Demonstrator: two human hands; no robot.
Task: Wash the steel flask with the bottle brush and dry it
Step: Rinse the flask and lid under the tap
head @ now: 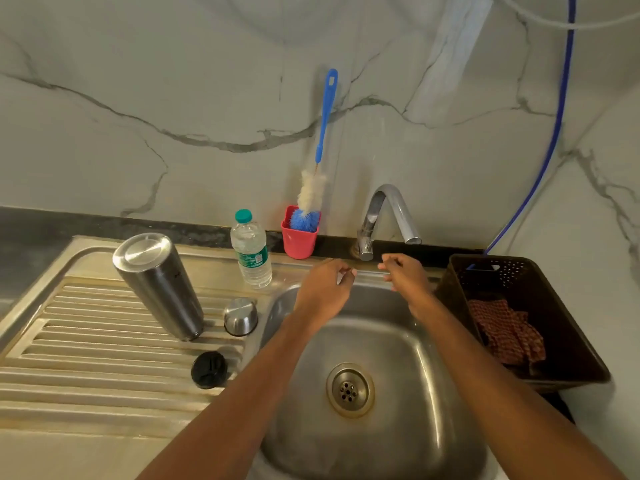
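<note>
Both of our hands hang empty over the far rim of the sink (433, 386). Our left hand (323, 292) has its fingers (346, 271) loosely curled, tips drawn towards each other and gripping nothing. Our right hand (408, 277) is much the same, fingers bent inward and slack, just beside the left with a small gap between them. Both forearms reach straight out across the basin, which is bare down to its drain (349, 389); the tap (388, 216) arches just behind our hands.

To our right, a dark plastic basket (571, 341) holds a crumpled red checked cloth (505, 334). Behind the sink, a red cup (299, 237) against the wall holds the bottle brush (320, 157), bristles down, blue handle leaning on the marble. Beside it stands a capped plastic water bottle (252, 251).

On the ribbed draining board of the worktop (86, 341) to our left, the steel flask (159, 285) stands upside down, tilted in this view. Its small steel cap (240, 317) sits close by, and a black stopper (209, 369) lies nearer to us.
</note>
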